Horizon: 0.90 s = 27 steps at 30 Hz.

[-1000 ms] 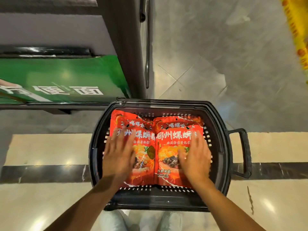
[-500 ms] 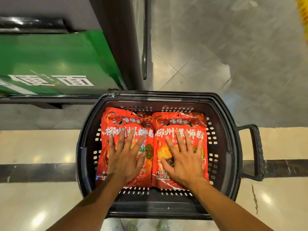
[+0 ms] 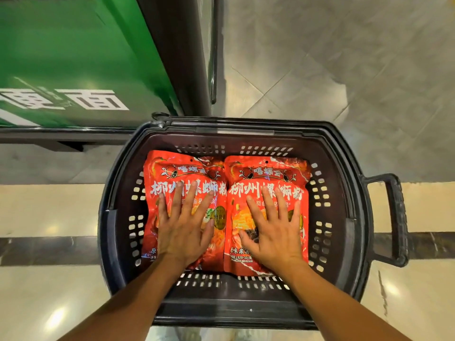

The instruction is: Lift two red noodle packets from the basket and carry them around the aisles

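Observation:
Two red noodle packets lie side by side, flat on the bottom of a black plastic shopping basket (image 3: pixel 118 193). My left hand (image 3: pixel 183 230) rests palm-down with straight, spread fingers on the left packet (image 3: pixel 170 168). On the right packet (image 3: pixel 270 168) my right hand (image 3: pixel 273 232) lies the same way, fingers spread flat. Neither hand curls round anything. Both forearms reach in over the basket's near rim.
The basket stands on a tiled floor with a dark stripe (image 3: pixel 49 249); its side handle (image 3: pixel 396 220) sticks out to the right. A green display stand (image 3: pixel 73 65) with white lettering and a dark post (image 3: pixel 187 57) rise just beyond the basket at the left.
Both hands slid from the packets' outer edges onto their middles and spread flat. The view tilted, so the basket looks nearer and larger.

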Motion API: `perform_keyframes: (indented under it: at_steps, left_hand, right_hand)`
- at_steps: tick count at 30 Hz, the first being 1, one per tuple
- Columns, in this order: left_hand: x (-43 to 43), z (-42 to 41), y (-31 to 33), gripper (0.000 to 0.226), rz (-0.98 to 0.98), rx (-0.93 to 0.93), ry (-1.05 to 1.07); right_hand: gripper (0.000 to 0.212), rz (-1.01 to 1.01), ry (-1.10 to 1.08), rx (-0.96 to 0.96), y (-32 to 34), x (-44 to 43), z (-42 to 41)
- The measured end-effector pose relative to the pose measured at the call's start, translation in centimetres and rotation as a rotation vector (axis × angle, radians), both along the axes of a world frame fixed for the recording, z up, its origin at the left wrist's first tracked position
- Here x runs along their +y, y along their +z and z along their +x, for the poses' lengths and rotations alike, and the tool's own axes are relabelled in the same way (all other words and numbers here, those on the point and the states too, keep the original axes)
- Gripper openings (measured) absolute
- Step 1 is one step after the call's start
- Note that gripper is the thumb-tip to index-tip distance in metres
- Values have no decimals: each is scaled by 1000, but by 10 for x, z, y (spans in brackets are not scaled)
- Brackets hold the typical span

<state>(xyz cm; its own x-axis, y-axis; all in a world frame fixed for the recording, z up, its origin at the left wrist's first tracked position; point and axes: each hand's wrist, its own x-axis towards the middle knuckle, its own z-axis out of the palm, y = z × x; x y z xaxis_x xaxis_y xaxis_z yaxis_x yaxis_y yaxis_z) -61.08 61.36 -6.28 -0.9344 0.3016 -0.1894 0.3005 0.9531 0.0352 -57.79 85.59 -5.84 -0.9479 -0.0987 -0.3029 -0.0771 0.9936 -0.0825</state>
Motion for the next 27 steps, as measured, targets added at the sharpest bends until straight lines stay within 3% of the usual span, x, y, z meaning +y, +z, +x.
perform_keyframes:
  at_steps: [6,12,18,27]
  left_hand:
    - [2,-3,17,66,-8,-57,2]
    - [0,-25,68,63,-62,-264,-31]
    - [-3,-64,157,65,-67,-171,-69]
    - [-7,-117,364,64,42,66,-54]
  right_hand:
    - [84,6,-17,-97,19,-1,-5]
    - [70,-66,-77,-218,69,-3,-30]
    - [79,-194,-154,-233,157,-8,-78]
    - [76,-214,-100,-18,365,-19,-135]
